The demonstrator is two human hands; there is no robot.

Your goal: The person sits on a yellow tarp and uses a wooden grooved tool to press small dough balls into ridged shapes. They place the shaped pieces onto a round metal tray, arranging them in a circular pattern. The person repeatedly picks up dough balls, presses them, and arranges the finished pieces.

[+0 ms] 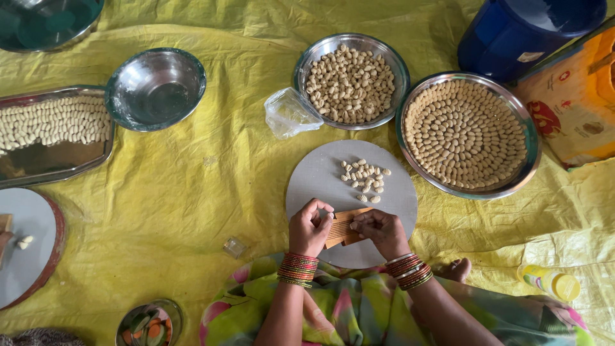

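Ridged wooden board (343, 229) between fingers of both hands, over round grey disc (320, 176).

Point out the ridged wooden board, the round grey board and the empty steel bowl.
Ridged wooden board (343, 228), head view, its middle.
Round grey board (320, 176), head view, bare left part.
Empty steel bowl (155, 90), head view, inside.

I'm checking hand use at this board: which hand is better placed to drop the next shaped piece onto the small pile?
Probably the right hand. It rests on the ridged wooden block on the side nearer the pile, which lies up and to the right on the round board. The left hand sits farther off, at the block's left end.
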